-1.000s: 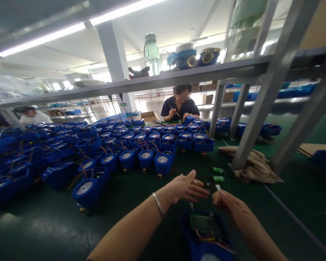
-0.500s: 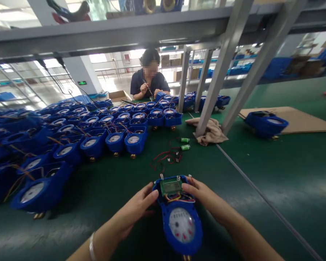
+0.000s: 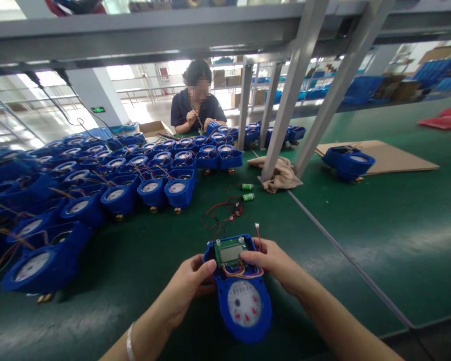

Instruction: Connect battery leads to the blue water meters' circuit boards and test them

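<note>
A blue water meter (image 3: 244, 301) with a round white dial is gripped between my two hands above the green table. My left hand (image 3: 191, 277) wraps its left side, thumb on the rim of the open upper housing. On the other side, my right hand (image 3: 272, 260) clasps the housing, its thumb lying on the edge of the green circuit board with a small display (image 3: 231, 252). Coloured wires (image 3: 236, 271) loop below that board. A red wire with a white connector (image 3: 257, 228) sticks up near my right fingers. The fingers under the meter are hidden.
Many similar blue meters (image 3: 115, 198) crowd the table's left side. Beyond my hands lie green batteries (image 3: 248, 197) and red wires (image 3: 214, 213). A cloth (image 3: 280, 173) surrounds a metal post's foot. Another meter (image 3: 348, 161) rests by cardboard (image 3: 391, 156). A co-worker (image 3: 199, 103) sits opposite.
The meter has tilted so its display and dial face me more squarely, both hands staying on it. The connector on the red wire stands higher. The whole view has shifted slightly.
</note>
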Demonstrator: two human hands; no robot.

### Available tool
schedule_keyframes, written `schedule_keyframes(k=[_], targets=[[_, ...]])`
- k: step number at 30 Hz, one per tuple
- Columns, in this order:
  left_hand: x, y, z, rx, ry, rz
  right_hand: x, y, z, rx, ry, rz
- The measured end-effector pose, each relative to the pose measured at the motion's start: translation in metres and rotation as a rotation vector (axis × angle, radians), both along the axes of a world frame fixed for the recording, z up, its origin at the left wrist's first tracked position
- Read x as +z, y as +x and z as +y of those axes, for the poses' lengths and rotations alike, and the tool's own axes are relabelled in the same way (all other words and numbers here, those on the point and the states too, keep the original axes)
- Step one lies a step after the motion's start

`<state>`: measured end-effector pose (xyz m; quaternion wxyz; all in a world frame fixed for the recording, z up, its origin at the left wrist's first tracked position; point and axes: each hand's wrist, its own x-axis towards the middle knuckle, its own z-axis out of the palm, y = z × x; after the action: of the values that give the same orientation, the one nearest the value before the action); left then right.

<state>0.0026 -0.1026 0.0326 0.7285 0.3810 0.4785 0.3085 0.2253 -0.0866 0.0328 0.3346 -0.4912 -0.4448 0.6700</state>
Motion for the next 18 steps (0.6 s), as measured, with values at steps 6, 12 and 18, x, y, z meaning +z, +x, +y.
schedule_keyframes(k=[6,12,18], targets=[[0.029,-0.020,-0.014,-0.114,0.335,-0.052,0.036,0.000,-0.032,-0.021,0.433,-0.145],[0.038,-0.040,-0.035,-0.105,1.001,0.229,0.039,0.010,-0.057,0.021,1.169,-0.341],[0.024,-0.054,-0.050,-0.139,1.319,0.341,0.030,0.015,-0.067,0.146,1.507,-0.381]])
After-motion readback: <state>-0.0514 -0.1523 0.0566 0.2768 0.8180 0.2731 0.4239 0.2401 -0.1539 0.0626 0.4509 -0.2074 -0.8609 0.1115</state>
